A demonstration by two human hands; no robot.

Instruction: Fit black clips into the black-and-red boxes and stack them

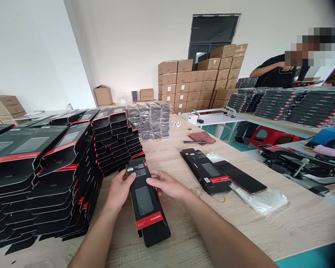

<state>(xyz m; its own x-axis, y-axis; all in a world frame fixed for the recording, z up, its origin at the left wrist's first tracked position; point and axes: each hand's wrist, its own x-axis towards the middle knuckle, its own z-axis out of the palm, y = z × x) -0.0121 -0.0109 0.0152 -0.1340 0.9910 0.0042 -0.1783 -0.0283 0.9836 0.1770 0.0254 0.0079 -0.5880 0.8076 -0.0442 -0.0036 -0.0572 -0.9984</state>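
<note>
A black cardboard box [144, 199] with a red band and a grey window-like panel lies between my hands above the wooden table. Its near end flap sticks out toward me. My left hand [120, 188] grips the left edge near the far end, thumb on the top face. On the opposite edge my right hand [167, 184] pinches the box, its thumb near the rim and other fingers partly hidden underneath. To the right lies a flat stack of similar black boxes [203, 169], beside a dark smartphone [241, 176] on a clear plastic bag [264, 201].
High piles of black boxes [58, 171] with open ends fill the left side. Plastic-wrapped packs [149, 119] stand behind them. A pen [194, 142] and a brown pouch [205, 137] lie farther back. Brown cartons [195, 87] line the wall; a person [279, 70] stands at far right.
</note>
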